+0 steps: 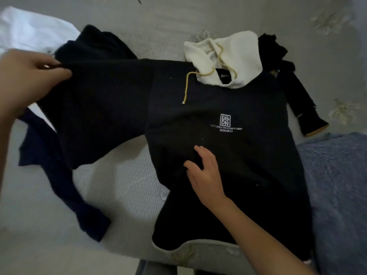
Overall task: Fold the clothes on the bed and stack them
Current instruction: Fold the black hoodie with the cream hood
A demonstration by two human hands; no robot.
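A black hoodie [248,155] lies front up across the bed [168,20], its cream hood [238,56] at the far side and its hem at the near edge. The left hand [25,76], at the far left, pinches the edge of one sleeve [95,108] between thumb and fingers [47,61], holding it raised and stretched out leftward. The right hand [206,175] rests on the hoodie's body just near of the white logo [225,120], its fingers [200,150] spread and relaxed, gripping nothing. The other sleeve [303,108] lies at the right. A navy garment [49,165] lies under the raised sleeve, a white garment [29,30] at the far left, a blue blanket [337,185] at the right.
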